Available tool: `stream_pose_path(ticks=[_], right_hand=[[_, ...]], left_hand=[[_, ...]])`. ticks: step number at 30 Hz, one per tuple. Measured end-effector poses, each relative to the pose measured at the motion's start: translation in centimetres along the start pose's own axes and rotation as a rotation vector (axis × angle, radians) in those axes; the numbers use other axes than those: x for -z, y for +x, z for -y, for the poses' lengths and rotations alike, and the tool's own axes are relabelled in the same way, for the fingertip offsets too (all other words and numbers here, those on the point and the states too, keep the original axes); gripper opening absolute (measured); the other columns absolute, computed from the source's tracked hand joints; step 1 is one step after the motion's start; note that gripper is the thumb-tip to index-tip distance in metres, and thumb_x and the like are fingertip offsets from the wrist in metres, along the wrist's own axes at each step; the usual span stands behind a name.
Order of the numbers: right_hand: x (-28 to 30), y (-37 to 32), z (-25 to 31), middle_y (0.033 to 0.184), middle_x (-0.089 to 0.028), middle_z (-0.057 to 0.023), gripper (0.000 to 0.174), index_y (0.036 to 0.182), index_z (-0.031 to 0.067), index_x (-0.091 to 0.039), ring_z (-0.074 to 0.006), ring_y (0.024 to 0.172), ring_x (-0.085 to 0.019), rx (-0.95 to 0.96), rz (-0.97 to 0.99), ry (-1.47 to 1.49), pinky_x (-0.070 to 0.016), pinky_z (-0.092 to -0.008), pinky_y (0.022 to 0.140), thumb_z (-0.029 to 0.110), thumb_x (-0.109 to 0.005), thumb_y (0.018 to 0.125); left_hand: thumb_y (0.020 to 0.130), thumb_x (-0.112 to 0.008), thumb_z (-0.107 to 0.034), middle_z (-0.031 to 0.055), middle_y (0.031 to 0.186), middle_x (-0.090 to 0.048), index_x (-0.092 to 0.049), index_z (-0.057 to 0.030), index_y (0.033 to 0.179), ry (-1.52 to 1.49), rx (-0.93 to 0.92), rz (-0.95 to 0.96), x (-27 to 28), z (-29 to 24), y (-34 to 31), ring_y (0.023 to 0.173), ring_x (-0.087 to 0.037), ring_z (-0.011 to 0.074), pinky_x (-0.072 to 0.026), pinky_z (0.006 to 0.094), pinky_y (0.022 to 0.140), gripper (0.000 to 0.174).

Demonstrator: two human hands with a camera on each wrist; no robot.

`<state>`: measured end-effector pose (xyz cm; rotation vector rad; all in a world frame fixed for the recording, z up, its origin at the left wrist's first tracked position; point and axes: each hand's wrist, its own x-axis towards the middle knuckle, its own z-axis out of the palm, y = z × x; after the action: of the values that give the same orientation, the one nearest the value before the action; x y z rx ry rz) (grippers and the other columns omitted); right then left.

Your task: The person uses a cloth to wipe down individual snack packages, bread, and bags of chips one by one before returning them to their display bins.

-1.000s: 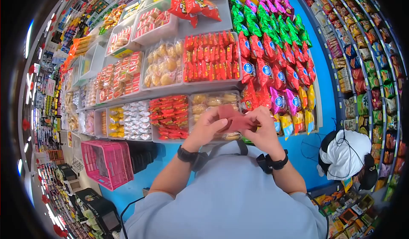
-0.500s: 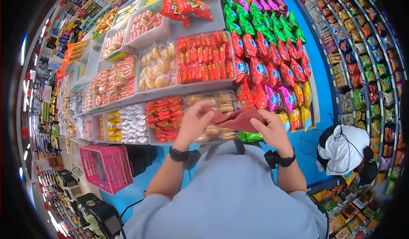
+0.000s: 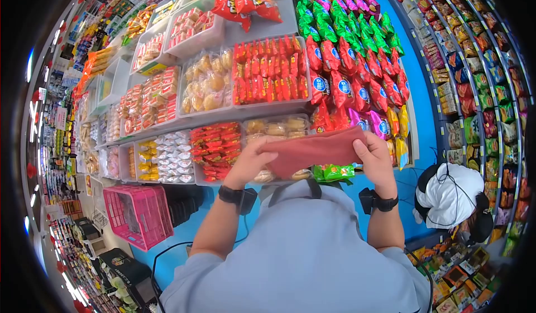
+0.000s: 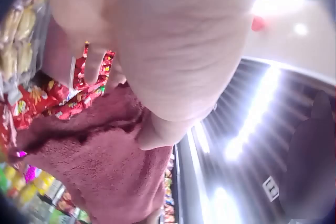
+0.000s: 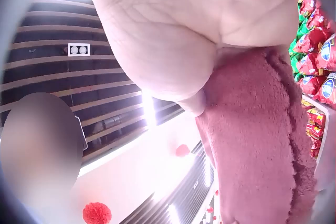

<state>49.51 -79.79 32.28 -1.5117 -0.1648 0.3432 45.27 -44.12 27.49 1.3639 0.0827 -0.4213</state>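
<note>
A dusty-red fleecy cloth (image 3: 312,152) stretches between both hands, folded lengthwise, in front of the snack display. My left hand (image 3: 249,161) pinches its left end, the thumb on the near side. At the other end my right hand (image 3: 373,155) grips the cloth with the thumb pressed on its face. In the left wrist view the cloth (image 4: 105,155) hangs below the thumb, showing a fold along its upper part. The right wrist view shows the cloth (image 5: 252,129) running down from the palm, its layered edges at one side. Behind the cloth, part of a bin of packaged cakes is hidden.
A green snack packet (image 3: 333,173) lies at the display's front edge, just below the cloth. Bins of red packets (image 3: 218,151) and white packets (image 3: 176,158) stand left. A pink basket (image 3: 139,215) is at lower left; a white bundle (image 3: 453,196) sits right.
The cloth went from bunched up between the fingers to spread out wide. Both hands moved apart, the right one further right, and the green packet came into view.
</note>
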Motion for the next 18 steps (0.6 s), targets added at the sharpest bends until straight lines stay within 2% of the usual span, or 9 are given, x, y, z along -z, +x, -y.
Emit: stream_pose_path(ticks=[1,4,7,10,13,16,18], right_hand=[[-0.1,0.1,0.0,0.104,-0.075,-0.0021,0.032,0.126,-0.0028,-0.071,-0.0077,0.094,-0.066,0.028,-0.003,0.000,-0.0543,-0.0270,0.084,0.025,-0.064,0.112],[0.2,0.3,-0.4,0.111,-0.076,-0.0041,0.033,0.130,-0.0029,-0.069,-0.0090,0.098,-0.068,0.014,-0.040,0.052,-0.0556,-0.0282,0.088,0.024,-0.064,0.112],[0.3,0.4,-1.5,0.115,-0.076,-0.0045,0.033,0.131,-0.0026,-0.068,-0.0096,0.101,-0.069,0.026,-0.125,0.109,-0.0562,-0.0285,0.090,0.023,-0.064,0.112],[0.3,0.4,-1.6,0.116,-0.075,-0.0044,0.032,0.132,-0.0023,-0.067,-0.0093,0.102,-0.069,-0.001,-0.127,0.196,-0.0562,-0.0278,0.090,0.023,-0.064,0.112],[0.4,0.3,-1.3,0.115,-0.075,-0.0040,0.030,0.130,-0.0019,-0.068,-0.0086,0.102,-0.069,-0.012,-0.109,0.213,-0.0561,-0.0270,0.090,0.022,-0.064,0.112],[0.2,0.0,-1.1,0.113,-0.076,-0.0036,0.029,0.129,-0.0021,-0.068,-0.0081,0.102,-0.069,-0.020,-0.113,0.214,-0.0560,-0.0264,0.089,0.021,-0.065,0.112],[0.6,-0.1,-1.5,0.112,-0.076,-0.0034,0.028,0.128,-0.0019,-0.068,-0.0074,0.100,-0.069,-0.015,-0.110,0.163,-0.0554,-0.0254,0.087,0.020,-0.065,0.111]], left_hand=[[0.098,-0.072,-0.004,0.0095,0.130,-0.069,-0.065,-0.0058,0.118,-0.226,0.150,0.027,0.2,0.2,-0.2,0.121,-0.067,0.0194,-0.0574,0.0403,0.100,0.022],[0.103,-0.069,-0.005,0.0084,0.131,-0.068,-0.057,-0.0073,0.129,-0.314,0.066,0.013,-0.2,1.0,0.0,0.118,-0.069,0.0190,-0.0594,0.0398,0.099,0.029],[0.105,-0.068,-0.006,0.0080,0.131,-0.069,-0.054,-0.0069,0.138,-0.254,0.041,-0.013,-1.1,0.2,0.0,0.113,-0.071,0.0174,-0.0626,0.0374,0.091,0.035],[0.105,-0.064,0.000,0.0077,0.134,-0.067,-0.057,-0.0050,0.138,-0.244,0.058,-0.067,-2.5,-1.5,-0.3,0.121,-0.065,0.0146,-0.0558,0.0338,0.101,0.034],[0.104,-0.066,0.000,0.0088,0.138,-0.065,-0.056,-0.0048,0.142,-0.270,-0.008,-0.054,-3.3,-2.4,-0.2,0.125,-0.065,0.0173,-0.0551,0.0357,0.106,0.039],[0.104,-0.068,-0.003,0.0076,0.133,-0.068,-0.058,-0.0050,0.142,-0.052,-0.020,-0.034,-3.5,-2.4,0.4,0.119,-0.066,0.0147,-0.0566,0.0341,0.100,0.039],[0.104,-0.069,-0.004,0.0058,0.127,-0.069,-0.061,-0.0050,0.136,0.022,0.040,-0.084,-3.6,-2.0,0.6,0.114,-0.066,0.0122,-0.0562,0.0319,0.096,0.033]])
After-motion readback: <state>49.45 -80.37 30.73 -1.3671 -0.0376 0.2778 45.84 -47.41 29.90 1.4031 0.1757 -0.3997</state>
